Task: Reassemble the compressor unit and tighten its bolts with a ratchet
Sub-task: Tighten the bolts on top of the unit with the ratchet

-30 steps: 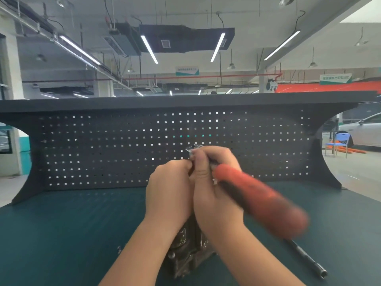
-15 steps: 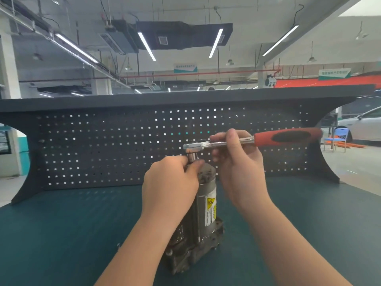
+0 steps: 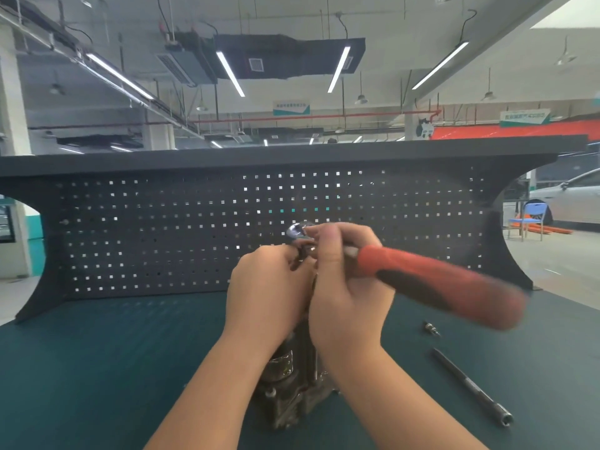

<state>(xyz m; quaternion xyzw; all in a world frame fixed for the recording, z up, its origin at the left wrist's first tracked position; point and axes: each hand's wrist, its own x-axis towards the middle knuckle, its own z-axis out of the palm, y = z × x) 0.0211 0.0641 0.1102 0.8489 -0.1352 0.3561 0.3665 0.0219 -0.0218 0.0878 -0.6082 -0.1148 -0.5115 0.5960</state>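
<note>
left hand: i am seeing the left hand (image 3: 266, 287) curling its fingers round the top of the compressor (image 3: 292, 384), gripping it.
right hand: the right hand (image 3: 344, 287) is gripping the ratchet (image 3: 431, 284) near its shiny head, which is sitting on top of the compressor.
compressor: it is standing upright on the green table (image 3: 97, 368), mostly hiding behind the hands.
table: an extension bar (image 3: 470, 384) and a small socket (image 3: 431, 328) are lying to the right.
room: a dark pegboard (image 3: 162, 228) is standing behind.
change: the red handle is now pointing toward me and right; half a second ago it was pointing flat to the right.
</note>
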